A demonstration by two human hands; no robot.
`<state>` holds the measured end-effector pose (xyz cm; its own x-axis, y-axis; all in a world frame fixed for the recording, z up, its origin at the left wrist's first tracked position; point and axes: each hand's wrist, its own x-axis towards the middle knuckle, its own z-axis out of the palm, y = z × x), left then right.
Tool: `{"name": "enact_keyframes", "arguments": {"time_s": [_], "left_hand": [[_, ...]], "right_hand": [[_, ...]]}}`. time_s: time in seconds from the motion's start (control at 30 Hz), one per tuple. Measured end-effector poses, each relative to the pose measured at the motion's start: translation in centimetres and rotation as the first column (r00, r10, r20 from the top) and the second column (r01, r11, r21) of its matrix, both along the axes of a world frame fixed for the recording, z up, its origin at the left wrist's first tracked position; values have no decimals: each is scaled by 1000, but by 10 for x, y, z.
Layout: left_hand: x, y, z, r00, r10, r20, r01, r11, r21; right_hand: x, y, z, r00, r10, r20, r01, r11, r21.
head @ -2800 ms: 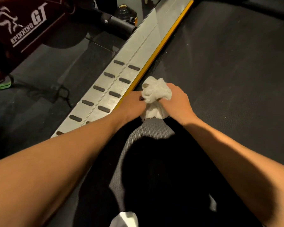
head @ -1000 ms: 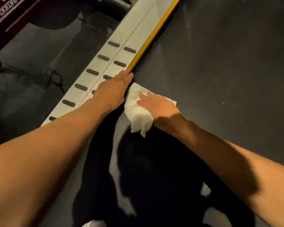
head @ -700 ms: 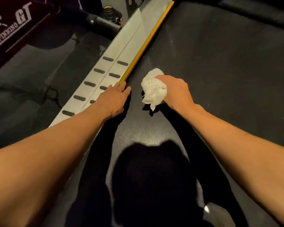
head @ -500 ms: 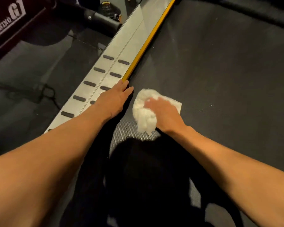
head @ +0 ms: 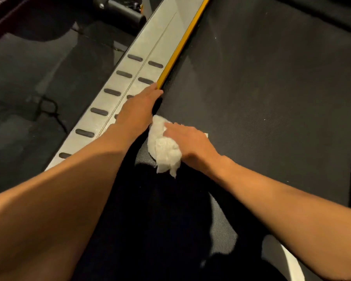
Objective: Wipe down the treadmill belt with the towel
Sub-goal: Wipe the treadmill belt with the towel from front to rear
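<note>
A crumpled white towel [head: 164,148] lies on the dark treadmill belt [head: 261,94], close to its left edge. My right hand [head: 187,141] presses flat on top of the towel, fingers pointing left. My left hand [head: 138,110] rests palm down, fingers together, on the silver side rail [head: 130,78], its fingertips at the yellow strip [head: 182,40] that borders the belt. The left hand holds nothing. The towel's left edge nearly touches the left hand. My shadow darkens the belt below the towel.
Several dark grip pads run along the side rail. Left of the rail is a dark rubber floor [head: 28,78] with a black cable [head: 51,110]. A black tube [head: 120,11] of another machine lies at the top left. The belt's right edge shows at far right.
My right hand slid the towel back along the belt towards me and towards the left rail. My left hand stayed on the rail.
</note>
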<state>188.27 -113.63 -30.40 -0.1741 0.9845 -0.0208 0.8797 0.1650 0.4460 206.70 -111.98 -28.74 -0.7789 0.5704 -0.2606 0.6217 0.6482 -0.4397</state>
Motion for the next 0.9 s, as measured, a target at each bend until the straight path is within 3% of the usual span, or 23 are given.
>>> {"name": "enact_keyframes", "arguments": {"time_s": [0.07,0.1,0.17,0.23,0.33,0.47,0.57,0.73,0.83,0.9], "left_hand": [[4,-4,-1,997,4,-75,-7,999,-42],[7,-5,-1,992,-6,-127,-2,998,-63],[11,-2,-3,982,-43,-182,34,998,-55],[14,0,-4,971,-32,-235,36,999,12],[17,-1,-4,964,-42,-263,51,998,24],[29,1,4,975,54,-216,-50,999,20],[38,-2,17,979,72,-189,-97,987,-127],[35,-6,17,980,75,-185,-99,987,-126],[34,-8,12,972,39,-231,-58,995,-78],[29,-7,5,960,-4,-279,-28,993,-111]], "right_hand": [[14,-22,9,998,36,-42,-44,978,-203],[19,-24,12,999,9,-52,-18,983,-182],[33,-4,14,993,-114,-38,114,994,-6],[55,27,14,953,-302,7,298,944,145],[73,39,-2,913,-405,57,383,895,231],[59,-5,-13,915,-401,49,400,916,18],[52,-10,2,938,-339,72,345,932,-112],[49,25,13,912,-402,78,391,911,128],[45,5,-16,887,-460,37,452,881,140],[38,-10,-26,939,-342,37,334,933,134]]}}
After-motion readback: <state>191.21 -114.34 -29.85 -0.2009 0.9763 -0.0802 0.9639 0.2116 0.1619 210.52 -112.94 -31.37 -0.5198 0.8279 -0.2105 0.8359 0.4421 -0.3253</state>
